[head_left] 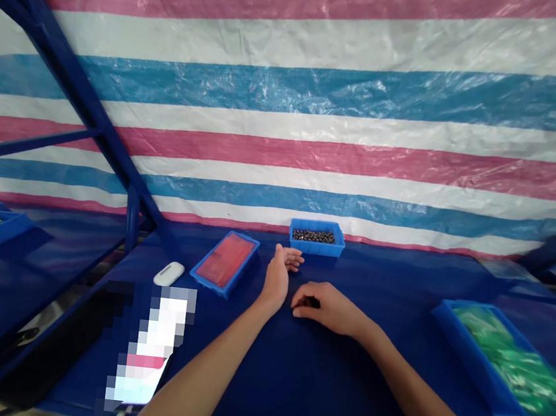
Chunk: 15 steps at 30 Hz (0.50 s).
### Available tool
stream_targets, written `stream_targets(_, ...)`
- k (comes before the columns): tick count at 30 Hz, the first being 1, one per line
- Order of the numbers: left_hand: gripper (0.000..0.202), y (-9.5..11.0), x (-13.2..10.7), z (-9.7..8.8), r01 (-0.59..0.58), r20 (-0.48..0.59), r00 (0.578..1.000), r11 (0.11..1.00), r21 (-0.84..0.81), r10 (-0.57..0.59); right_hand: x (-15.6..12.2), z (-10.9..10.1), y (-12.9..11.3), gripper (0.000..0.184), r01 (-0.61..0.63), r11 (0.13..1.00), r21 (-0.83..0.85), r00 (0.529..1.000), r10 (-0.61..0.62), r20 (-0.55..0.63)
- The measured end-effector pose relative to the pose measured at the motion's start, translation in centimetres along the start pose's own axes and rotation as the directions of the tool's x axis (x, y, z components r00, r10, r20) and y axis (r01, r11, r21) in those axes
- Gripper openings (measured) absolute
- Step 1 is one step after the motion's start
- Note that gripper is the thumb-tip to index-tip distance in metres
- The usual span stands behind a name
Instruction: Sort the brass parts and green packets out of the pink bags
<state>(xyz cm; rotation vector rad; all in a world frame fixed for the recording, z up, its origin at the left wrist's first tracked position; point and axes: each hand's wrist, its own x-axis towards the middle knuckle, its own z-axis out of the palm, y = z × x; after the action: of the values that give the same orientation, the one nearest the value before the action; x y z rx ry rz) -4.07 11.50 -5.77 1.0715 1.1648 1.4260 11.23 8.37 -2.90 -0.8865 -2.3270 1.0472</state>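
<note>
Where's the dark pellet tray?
Head view: the blue tray of dark pellets sits at the far table edge, beyond the left hand, right of the red-filled tray.

The left hand is raised on its edge, with the fingers extended forward, and the right hand is curled inward. The left forearm and right forearm are angled in toward each other
</note>
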Motion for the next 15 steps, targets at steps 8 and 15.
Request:
stream_targets(8, 0.069, 0.1, 0.1, 0.0, 0.022, -0.006, 1.000, 0.999, -0.034, -0.022, 0.7, 0.9, 2.7, 0.063, 0.046, 0.910, 0.411, 0.658, 0.282, -0.698)
stream_targets(15, 0.063, -0.2, -0.1, -0.2, -0.078, 0.024, 0.997, 0.986, 0.147, 0.076, 0.5, 2.1, 2.8, 0.023, -0.086, 0.982, 0.166, 0.830, 0.163, -0.533)
